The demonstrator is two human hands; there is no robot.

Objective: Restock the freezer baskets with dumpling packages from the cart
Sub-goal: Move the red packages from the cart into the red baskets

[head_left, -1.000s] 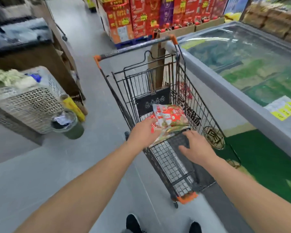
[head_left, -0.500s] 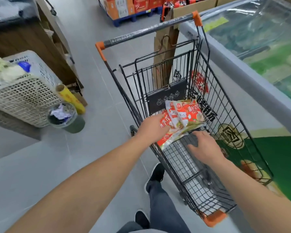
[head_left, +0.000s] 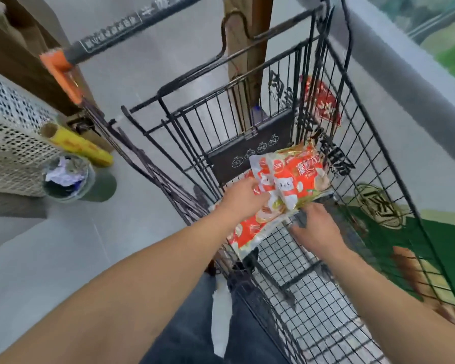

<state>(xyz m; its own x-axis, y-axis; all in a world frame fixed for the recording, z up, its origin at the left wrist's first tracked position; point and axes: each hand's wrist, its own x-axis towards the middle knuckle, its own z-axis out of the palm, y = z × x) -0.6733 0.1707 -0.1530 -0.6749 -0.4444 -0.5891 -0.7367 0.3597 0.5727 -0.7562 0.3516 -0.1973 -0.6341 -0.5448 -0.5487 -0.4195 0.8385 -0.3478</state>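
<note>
Inside the cart [head_left: 373,143], my left hand [head_left: 243,199] grips the stacked dumpling packages [head_left: 286,185] at their left edge, their length running near-left to far-right. My right hand [head_left: 317,227] reaches beneath them, fingers half-curled, holding nothing; the freezer [head_left: 405,74] stands right.

There is a single view, from a wide-angle camera worn on the person's head, so no second view shares any part of the scene. It looks forward and steeply down, close over the black wire shopping cart [head_left: 313,153], whose basket fills the middle of the frame. Both bare forearms reach in from the bottom edge. The grey tiled floor [head_left: 50,258] spreads at left; the grey-rimmed chest freezer [head_left: 405,82] runs along the right, its lines bowed by the lens
</note>
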